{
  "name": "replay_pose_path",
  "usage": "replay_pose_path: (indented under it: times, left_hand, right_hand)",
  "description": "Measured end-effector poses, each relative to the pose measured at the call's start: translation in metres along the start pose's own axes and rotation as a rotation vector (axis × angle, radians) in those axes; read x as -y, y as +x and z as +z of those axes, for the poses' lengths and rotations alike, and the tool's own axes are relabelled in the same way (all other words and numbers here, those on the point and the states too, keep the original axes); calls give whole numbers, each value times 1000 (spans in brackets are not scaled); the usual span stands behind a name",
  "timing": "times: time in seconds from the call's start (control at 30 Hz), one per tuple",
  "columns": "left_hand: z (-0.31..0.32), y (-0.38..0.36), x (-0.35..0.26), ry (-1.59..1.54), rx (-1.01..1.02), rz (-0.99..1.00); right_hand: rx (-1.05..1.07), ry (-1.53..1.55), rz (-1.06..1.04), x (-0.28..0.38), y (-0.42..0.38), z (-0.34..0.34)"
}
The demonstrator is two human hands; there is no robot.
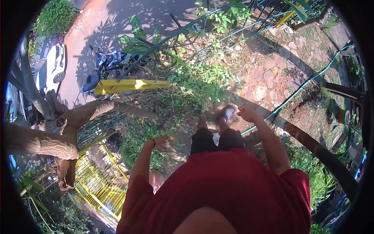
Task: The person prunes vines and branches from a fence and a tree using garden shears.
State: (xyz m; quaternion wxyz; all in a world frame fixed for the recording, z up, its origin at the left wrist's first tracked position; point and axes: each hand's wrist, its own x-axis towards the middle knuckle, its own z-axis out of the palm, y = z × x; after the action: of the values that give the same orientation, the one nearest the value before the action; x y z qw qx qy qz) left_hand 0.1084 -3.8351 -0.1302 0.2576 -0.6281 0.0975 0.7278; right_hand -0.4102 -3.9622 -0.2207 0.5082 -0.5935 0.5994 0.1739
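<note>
My right hand is closed around a small red-handled tool, whose working end is too small to make out. It is held out in front of my right foot, which wears a light dotted shoe. My left hand, with a dark band on the wrist, hangs low over leafy green plants. Its fingers look stretched out, with nothing visible in them. Ahead of my feet grows a leafy green patch mixed with dry stalks.
A thick tree trunk and branch reach in from the left, above a yellow metal cage. A yellow strip lies ahead, near a parked motorcycle and white car. A green hose crosses the stone paving at right.
</note>
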Motion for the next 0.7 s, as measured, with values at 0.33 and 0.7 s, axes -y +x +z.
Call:
replay_pose_path:
  times: [0.33, 0.7]
  left_hand:
    - [-82, -109, -199, 761, -773, 590]
    - [-33, -223, -499, 802, -1290, 1098]
  right_hand:
    - [-38, 170, 110, -9, -49, 0]
    - [-103, 355, 323, -86, -97, 81]
